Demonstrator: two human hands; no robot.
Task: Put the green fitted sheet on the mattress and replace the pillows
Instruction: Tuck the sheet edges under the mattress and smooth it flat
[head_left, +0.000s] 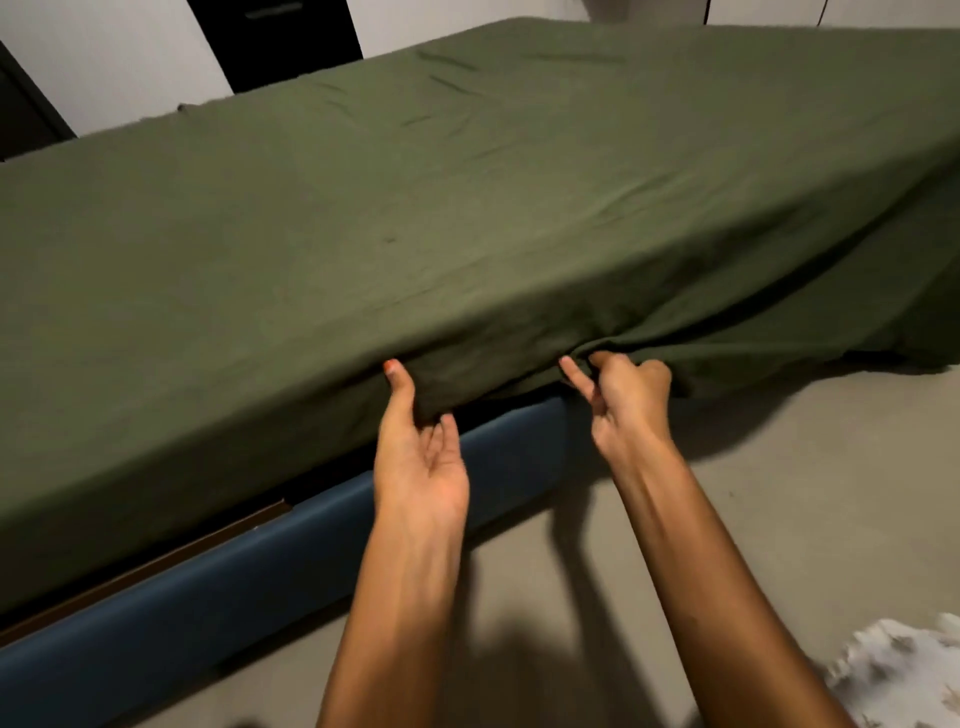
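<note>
The green fitted sheet (467, 208) covers the whole top of the mattress and hangs over its near side. My left hand (421, 447) is palm up under the sheet's hanging edge, thumb on the outside, pinching the cloth. My right hand (623, 395) is fisted on a bunched fold of the same edge a little to the right, index finger sticking out. To the right of my hands the sheet drapes loosely down toward the floor. No pillows are in view.
A dark blue padded bed frame (208, 587) runs below the mattress, with a brown wooden strip above it. Grey floor (779, 493) lies under my arms. A white patterned cloth (904, 670) lies at the bottom right. Dark furniture (275, 36) stands against the far wall.
</note>
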